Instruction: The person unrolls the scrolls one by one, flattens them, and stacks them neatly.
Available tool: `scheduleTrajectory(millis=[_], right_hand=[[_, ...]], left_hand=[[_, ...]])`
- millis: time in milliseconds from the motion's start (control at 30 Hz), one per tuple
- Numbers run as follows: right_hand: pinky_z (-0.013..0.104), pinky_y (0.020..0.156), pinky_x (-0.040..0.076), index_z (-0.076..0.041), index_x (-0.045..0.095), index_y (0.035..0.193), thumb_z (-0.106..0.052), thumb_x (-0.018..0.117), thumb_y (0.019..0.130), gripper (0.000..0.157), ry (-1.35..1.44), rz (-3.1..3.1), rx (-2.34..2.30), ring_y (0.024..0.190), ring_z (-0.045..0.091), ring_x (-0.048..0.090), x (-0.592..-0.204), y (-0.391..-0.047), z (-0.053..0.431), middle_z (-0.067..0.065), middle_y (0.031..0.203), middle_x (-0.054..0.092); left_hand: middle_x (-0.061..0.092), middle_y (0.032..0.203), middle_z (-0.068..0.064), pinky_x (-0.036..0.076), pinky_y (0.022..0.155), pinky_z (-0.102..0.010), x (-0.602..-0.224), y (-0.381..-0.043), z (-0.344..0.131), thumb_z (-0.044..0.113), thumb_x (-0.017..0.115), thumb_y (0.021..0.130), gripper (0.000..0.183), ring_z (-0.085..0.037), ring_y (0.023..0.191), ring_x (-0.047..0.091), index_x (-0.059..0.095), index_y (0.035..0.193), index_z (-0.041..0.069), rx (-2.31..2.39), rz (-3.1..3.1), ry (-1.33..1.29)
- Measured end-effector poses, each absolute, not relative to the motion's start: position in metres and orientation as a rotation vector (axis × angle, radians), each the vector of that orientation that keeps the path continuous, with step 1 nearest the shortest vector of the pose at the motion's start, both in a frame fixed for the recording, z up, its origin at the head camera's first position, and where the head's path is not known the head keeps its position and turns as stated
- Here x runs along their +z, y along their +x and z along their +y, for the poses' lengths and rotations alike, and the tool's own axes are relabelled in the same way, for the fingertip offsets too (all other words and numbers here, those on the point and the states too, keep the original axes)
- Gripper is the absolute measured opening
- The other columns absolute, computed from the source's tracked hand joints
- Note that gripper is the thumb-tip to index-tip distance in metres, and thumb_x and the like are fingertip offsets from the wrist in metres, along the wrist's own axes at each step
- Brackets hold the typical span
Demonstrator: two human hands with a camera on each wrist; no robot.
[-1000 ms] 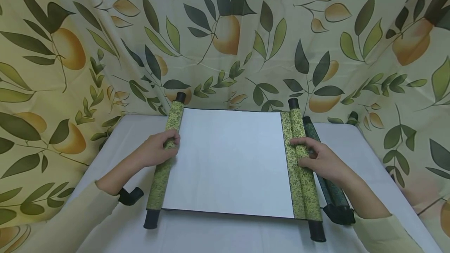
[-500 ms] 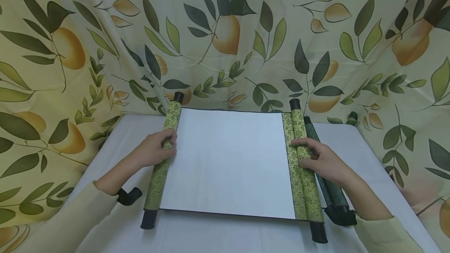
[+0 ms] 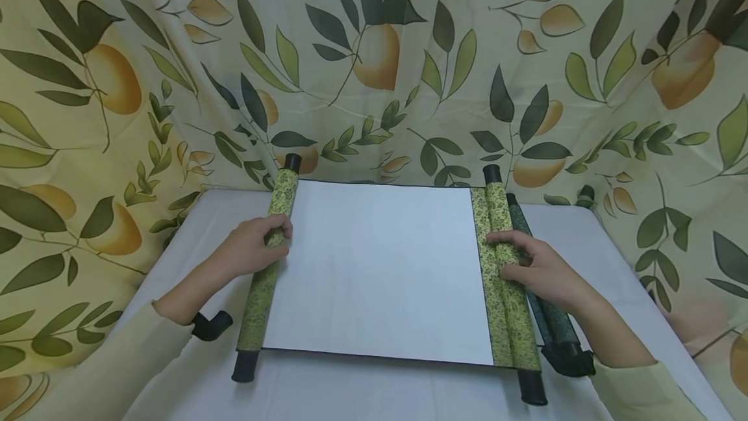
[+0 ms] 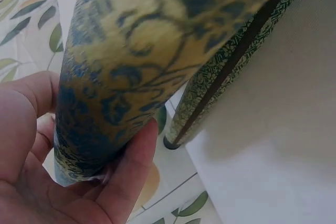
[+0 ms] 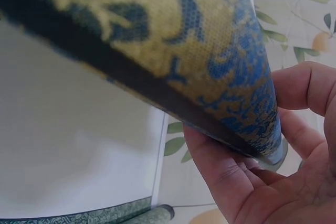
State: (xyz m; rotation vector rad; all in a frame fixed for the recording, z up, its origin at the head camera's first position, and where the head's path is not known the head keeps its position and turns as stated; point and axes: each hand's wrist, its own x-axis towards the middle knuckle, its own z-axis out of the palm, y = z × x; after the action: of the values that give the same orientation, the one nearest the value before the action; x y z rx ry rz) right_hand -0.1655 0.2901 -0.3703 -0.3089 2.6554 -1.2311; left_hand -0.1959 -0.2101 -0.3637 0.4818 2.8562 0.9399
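A scroll lies stretched between my hands, its white paper (image 3: 380, 271) bare of marks. Its left roller (image 3: 257, 310), yellow-green and patterned with black end knobs, is gripped around the middle by my left hand (image 3: 248, 247). My right hand (image 3: 539, 269) holds the matching right roller (image 3: 520, 323) between thumb and fingers, beside a patterned border strip (image 3: 487, 278). Up close in the left wrist view, thumb and fingers wrap the patterned roll (image 4: 115, 87). Fingers likewise curl round the roll (image 5: 210, 61) in the right wrist view; part of that hand is out of frame.
A dark green rolled scroll (image 3: 519, 218) lies right of the open one, partly under my right arm. The white-covered table (image 3: 350, 392) backs onto a curtain (image 3: 374, 128) printed with fruit and leaves. Black camera mounts sit at both wrists.
My left hand and the left roller have shifted slightly left. The right hand and roller have moved slightly right, so a little more white paper shows between them.
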Motion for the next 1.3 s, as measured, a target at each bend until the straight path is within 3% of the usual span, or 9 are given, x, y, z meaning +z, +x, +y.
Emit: scheduleTrajectory(millis=[100, 200, 467, 700, 933, 1100, 1300], right_hand=[[0.034, 0.067, 0.045, -0.013, 0.048, 0.145, -0.006, 0.066, 0.090, 0.058, -0.319, 2.670, -1.209, 0.104, 0.031, 0.046, -0.370, -0.166, 0.290, 0.020, 0.153, 0.037], [0.033, 0.065, 0.047, -0.013, 0.048, 0.145, -0.006, 0.066, 0.090, 0.058, -0.316, 2.670, -1.210, 0.099, 0.030, 0.049, -0.370, -0.166, 0.291, 0.020, 0.153, 0.038], [0.035, 0.069, 0.046, -0.012, 0.048, 0.145, -0.005, 0.065, 0.090, 0.058, -0.314, 2.668, -1.209, 0.105, 0.033, 0.047, -0.368, -0.165, 0.293, 0.021, 0.153, 0.036], [0.033, 0.064, 0.047, -0.011, 0.048, 0.144, -0.003, 0.065, 0.089, 0.058, -0.293, 2.644, -1.239, 0.087, 0.028, 0.050, -0.369, -0.165, 0.292, 0.021, 0.153, 0.036], [0.036, 0.071, 0.046, -0.009, 0.048, 0.144, -0.003, 0.064, 0.089, 0.057, -0.312, 2.652, -1.235, 0.117, 0.037, 0.042, -0.369, -0.164, 0.291, 0.022, 0.154, 0.035], [0.037, 0.074, 0.046, -0.009, 0.048, 0.144, -0.004, 0.065, 0.090, 0.057, -0.316, 2.661, -1.224, 0.126, 0.040, 0.038, -0.370, -0.164, 0.293, 0.021, 0.154, 0.037], [0.045, 0.084, 0.045, -0.010, 0.049, 0.143, -0.007, 0.067, 0.090, 0.057, -0.325, 2.698, -1.172, 0.138, 0.044, 0.032, -0.372, -0.163, 0.296, 0.019, 0.153, 0.040]], left_hand=[[0.059, 0.084, -0.007, 0.038, 0.052, -0.031, -0.363, -0.197, -0.210, 0.015, 0.071, 0.088, 0.016, -0.019, 0.064, 0.044, 0.060, 0.099, 0.014, 0.912, 2.878, 0.467], [0.057, 0.082, -0.006, 0.038, 0.054, -0.032, -0.362, -0.197, -0.210, 0.015, 0.075, 0.087, 0.020, -0.021, 0.070, 0.047, 0.058, 0.098, 0.013, 0.893, 2.891, 0.467], [0.056, 0.081, -0.008, 0.037, 0.051, -0.031, -0.361, -0.197, -0.213, 0.009, 0.066, 0.088, 0.013, -0.019, 0.061, 0.044, 0.060, 0.099, 0.013, 0.873, 2.909, 0.441], [0.061, 0.080, -0.005, 0.037, 0.053, -0.032, -0.361, -0.196, -0.214, 0.011, 0.064, 0.088, 0.007, -0.018, 0.060, 0.044, 0.064, 0.095, 0.014, 0.831, 2.947, 0.452], [0.058, 0.078, -0.006, 0.037, 0.056, -0.033, -0.363, -0.197, -0.218, 0.010, 0.074, 0.084, 0.017, -0.023, 0.071, 0.048, 0.060, 0.093, 0.012, 0.830, 2.963, 0.468], [0.061, 0.086, -0.010, 0.039, 0.060, -0.034, -0.362, -0.197, -0.221, 0.005, 0.071, 0.083, 0.016, -0.027, 0.080, 0.050, 0.060, 0.093, 0.012, 0.803, 2.990, 0.473], [0.060, 0.085, -0.009, 0.038, 0.058, -0.033, -0.362, -0.199, -0.226, 0.004, 0.068, 0.084, 0.014, -0.027, 0.078, 0.050, 0.060, 0.093, 0.012, 0.819, 3.001, 0.467]])
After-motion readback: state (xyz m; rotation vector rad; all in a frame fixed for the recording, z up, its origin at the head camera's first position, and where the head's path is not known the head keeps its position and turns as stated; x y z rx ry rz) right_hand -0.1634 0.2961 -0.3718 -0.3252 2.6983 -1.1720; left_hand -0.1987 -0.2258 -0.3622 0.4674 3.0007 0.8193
